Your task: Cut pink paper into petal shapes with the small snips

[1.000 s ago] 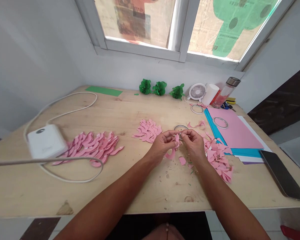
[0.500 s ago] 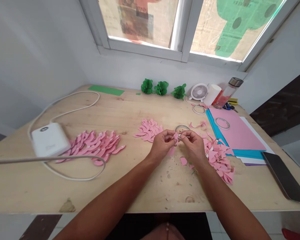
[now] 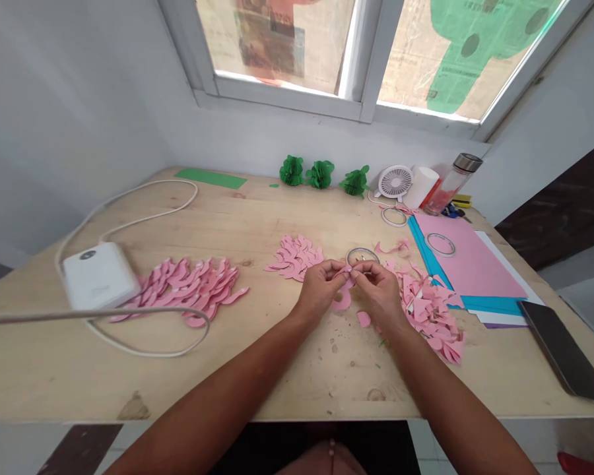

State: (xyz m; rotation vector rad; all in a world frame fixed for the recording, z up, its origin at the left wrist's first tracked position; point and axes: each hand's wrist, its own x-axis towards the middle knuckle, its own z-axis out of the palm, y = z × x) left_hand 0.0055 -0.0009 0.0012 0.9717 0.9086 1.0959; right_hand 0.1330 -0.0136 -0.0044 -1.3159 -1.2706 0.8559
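1 pink strip (image 3: 345,300), pinched by left hand (image 3: 321,284) and right hand (image 3: 380,289), curves lengthwise downward from them.

Open lane btwn green balls (image 3: 319,174) & pink pile (image 3: 296,258) — cable (image 3: 197,189) obstructs L, scraps (image 3: 431,309) R.

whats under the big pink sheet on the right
Under the pink sheet, blue paper shows along its left and near edges, white paper along the right and near edges, and purple paper at the near edge. Whatever lies beneath its middle is covered.

White-framed window (image 3: 372,59), papered panes (image 3: 321,39) daylit; pale walls (image 3: 79,86); wooden table (image 3: 237,224); light-tiled floor (image 3: 14,452).
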